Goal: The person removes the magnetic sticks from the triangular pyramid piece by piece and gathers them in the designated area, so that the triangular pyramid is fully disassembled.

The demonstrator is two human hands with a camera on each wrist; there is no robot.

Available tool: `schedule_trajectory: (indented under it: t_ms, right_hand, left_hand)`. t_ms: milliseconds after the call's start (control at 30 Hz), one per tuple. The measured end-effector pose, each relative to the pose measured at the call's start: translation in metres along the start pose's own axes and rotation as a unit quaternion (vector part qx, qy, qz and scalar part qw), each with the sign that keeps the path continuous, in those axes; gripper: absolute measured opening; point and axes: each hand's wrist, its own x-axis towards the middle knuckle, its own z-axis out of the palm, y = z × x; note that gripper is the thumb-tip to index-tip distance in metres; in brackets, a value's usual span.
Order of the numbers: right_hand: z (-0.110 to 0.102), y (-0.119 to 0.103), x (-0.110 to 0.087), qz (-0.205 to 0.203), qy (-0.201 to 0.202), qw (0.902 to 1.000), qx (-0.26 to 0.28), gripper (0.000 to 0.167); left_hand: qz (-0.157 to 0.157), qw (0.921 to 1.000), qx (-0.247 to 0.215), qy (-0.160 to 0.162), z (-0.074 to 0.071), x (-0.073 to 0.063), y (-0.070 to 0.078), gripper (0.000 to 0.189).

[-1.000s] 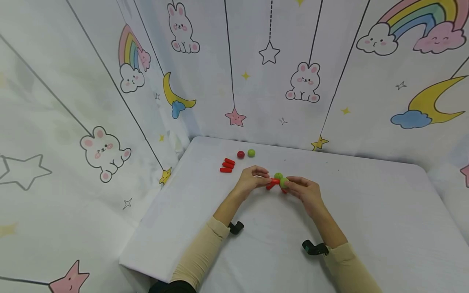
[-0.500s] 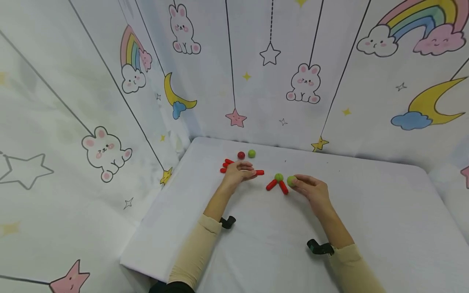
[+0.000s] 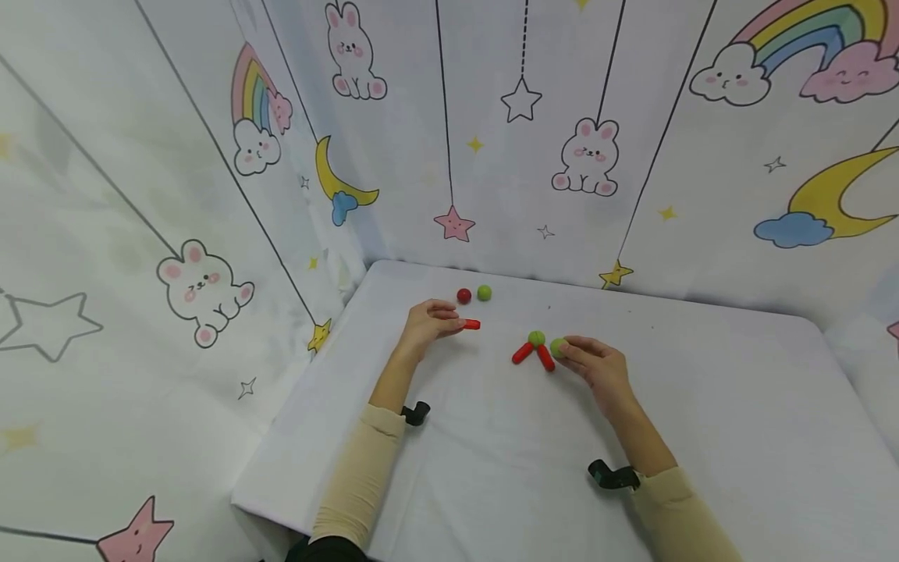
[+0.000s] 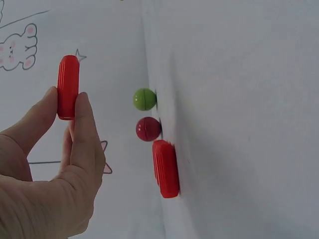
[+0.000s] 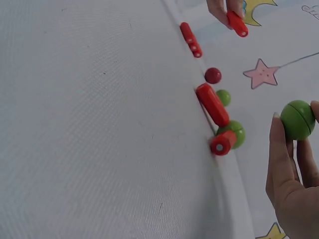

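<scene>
My left hand (image 3: pixel 427 326) pinches a short red ribbed rod (image 4: pixel 68 88) between thumb and fingers, raised above the table toward its back left. In my right hand (image 3: pixel 602 368), the fingertips and thumb grip a green ball (image 5: pixel 297 120) with a seam around it. Just left of that ball, two red rods (image 3: pixel 523 353) spread in a V from another green ball (image 3: pixel 537 339) on the table. More loose red rods (image 5: pixel 187 33) lie by the left hand, hidden behind it in the head view.
A dark red ball (image 3: pixel 464 296) and a third green ball (image 3: pixel 485 293) sit side by side near the back edge of the white-covered table (image 3: pixel 702 406). Behind and to the left hangs a printed cloth (image 3: pixel 393 172).
My left hand has carried its red rod leftward, away from the green ball in my right hand, where the two met. The right hand has shifted slightly right, still holding its ball.
</scene>
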Motion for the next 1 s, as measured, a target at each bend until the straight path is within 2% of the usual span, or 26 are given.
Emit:
schedule_trajectory:
  t_ms: [167,367,433,1000]
  right_hand:
    - [-0.001,-0.001,0.004,-0.003,0.007,1.0000,-0.004,0.057]
    - [-0.004,-0.003,0.010,-0.009,0.007,0.9999,-0.005,0.057]
    - [-0.004,-0.003,0.012,-0.008,0.004,0.9999,-0.006,0.057]
    - [0.004,-0.004,0.026,0.001,-0.017,0.9985,-0.052,0.060]
  left_hand:
    - [0.001,0.9998,0.013,-0.014,-0.015,0.004,-0.001,0.051]
    - [0.001,0.9933,0.115,0.012,-0.030,0.007,-0.006,0.045]
    - [-0.004,0.9915,0.128,0.020,-0.035,0.009,-0.007,0.043]
    - [-0.024,0.9845,0.165,0.055,-0.057,0.019,-0.017,0.047]
